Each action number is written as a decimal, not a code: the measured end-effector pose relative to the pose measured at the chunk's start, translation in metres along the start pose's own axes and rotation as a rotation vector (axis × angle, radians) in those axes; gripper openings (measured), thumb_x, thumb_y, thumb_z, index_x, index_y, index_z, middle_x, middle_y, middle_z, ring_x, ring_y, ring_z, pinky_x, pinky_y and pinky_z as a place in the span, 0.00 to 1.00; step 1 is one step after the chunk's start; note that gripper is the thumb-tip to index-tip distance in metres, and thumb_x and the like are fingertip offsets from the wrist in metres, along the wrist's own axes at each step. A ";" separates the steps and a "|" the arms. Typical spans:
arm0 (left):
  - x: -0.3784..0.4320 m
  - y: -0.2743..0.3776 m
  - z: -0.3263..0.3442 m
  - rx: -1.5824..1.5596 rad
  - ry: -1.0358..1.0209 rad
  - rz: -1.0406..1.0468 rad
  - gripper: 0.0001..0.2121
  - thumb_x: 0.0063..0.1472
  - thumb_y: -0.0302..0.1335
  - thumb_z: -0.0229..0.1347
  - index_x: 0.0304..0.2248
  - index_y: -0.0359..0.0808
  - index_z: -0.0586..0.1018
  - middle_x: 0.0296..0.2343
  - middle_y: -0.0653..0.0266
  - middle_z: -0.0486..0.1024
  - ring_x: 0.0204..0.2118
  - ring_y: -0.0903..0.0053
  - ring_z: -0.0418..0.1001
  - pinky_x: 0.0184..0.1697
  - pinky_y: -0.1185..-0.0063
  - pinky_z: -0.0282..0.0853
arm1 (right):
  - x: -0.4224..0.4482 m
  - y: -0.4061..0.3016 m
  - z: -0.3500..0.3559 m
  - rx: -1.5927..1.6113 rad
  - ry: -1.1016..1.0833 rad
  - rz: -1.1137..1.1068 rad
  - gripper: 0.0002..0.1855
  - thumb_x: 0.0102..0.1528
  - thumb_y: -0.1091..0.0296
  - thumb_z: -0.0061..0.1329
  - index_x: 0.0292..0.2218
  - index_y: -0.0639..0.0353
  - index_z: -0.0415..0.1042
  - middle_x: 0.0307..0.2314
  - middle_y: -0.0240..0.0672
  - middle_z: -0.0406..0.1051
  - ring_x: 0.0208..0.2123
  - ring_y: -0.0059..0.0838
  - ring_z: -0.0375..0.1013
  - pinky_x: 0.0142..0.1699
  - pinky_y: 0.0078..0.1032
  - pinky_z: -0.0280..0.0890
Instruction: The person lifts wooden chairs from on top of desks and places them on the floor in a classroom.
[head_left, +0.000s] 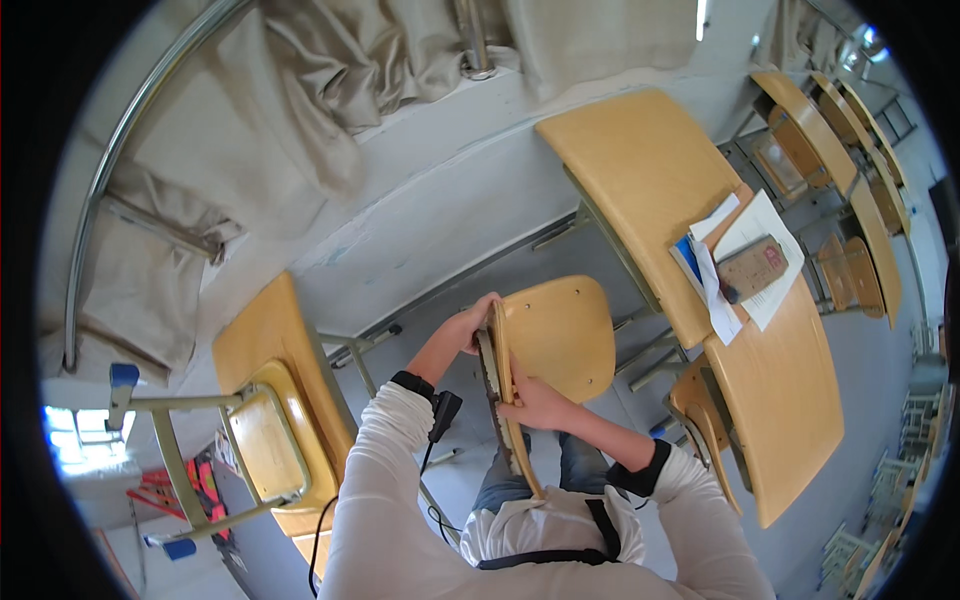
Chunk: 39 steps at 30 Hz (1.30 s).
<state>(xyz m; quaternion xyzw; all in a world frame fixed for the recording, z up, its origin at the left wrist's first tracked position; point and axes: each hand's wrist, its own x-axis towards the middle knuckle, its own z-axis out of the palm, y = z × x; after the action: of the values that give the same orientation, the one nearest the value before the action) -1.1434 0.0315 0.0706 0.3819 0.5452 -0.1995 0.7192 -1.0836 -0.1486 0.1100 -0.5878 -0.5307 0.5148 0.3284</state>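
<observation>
A curved wooden panel (517, 442), seen nearly edge-on, stands upright before my body, its near end close to my waist. Along its left side runs a dark brown strip (493, 397) with a ragged pale edge; its material is unclear. My left hand (481, 324) grips the far end of the panel and strip. Lower down, my right hand (536, 401) grips the panel from the right, fingers at its edge. Just beyond lies a flat wooden chair panel (561, 337) with small bolts at its corners; whether it joins the held panel cannot be told.
On the right, wooden desks (780, 405) bear papers (761, 255) and a worn brown block (752, 270). At left, an upturned chair (266, 442) rests on another desk (259, 337). A curtained wall (420, 217) runs ahead. A black cable (319, 540) hangs by my left arm.
</observation>
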 end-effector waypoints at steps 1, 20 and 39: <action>-0.004 0.003 0.001 -0.056 0.005 -0.007 0.32 0.32 0.50 0.46 0.36 0.35 0.64 0.35 0.55 0.60 0.34 0.70 0.62 0.34 0.73 0.60 | -0.007 -0.004 -0.001 -0.058 0.023 0.026 0.43 0.39 0.64 0.42 0.46 0.71 0.27 0.26 0.59 0.60 0.27 0.49 0.63 0.32 0.29 0.60; 0.003 -0.001 -0.022 -0.415 0.064 -0.216 0.27 0.42 0.49 0.38 0.35 0.33 0.62 0.33 0.56 0.62 0.34 0.64 0.63 0.34 0.70 0.62 | -0.151 0.074 -0.024 0.109 0.195 0.074 0.20 0.48 0.66 0.36 0.44 0.52 0.52 0.33 0.41 0.62 0.31 0.40 0.63 0.37 0.27 0.57; 0.025 0.034 -0.049 -0.421 -0.279 -0.381 0.35 0.42 0.53 0.37 0.38 0.26 0.56 0.33 0.48 0.59 0.27 0.63 0.62 0.25 0.75 0.64 | -0.138 0.060 -0.038 0.076 0.399 0.222 0.18 0.46 0.65 0.38 0.42 0.47 0.57 0.29 0.40 0.65 0.29 0.41 0.64 0.35 0.28 0.58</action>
<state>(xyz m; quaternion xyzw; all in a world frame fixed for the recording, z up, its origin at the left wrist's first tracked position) -1.1422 0.0942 0.0527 0.0846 0.5325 -0.2638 0.7998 -1.0170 -0.2890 0.0991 -0.7199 -0.3677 0.4409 0.3902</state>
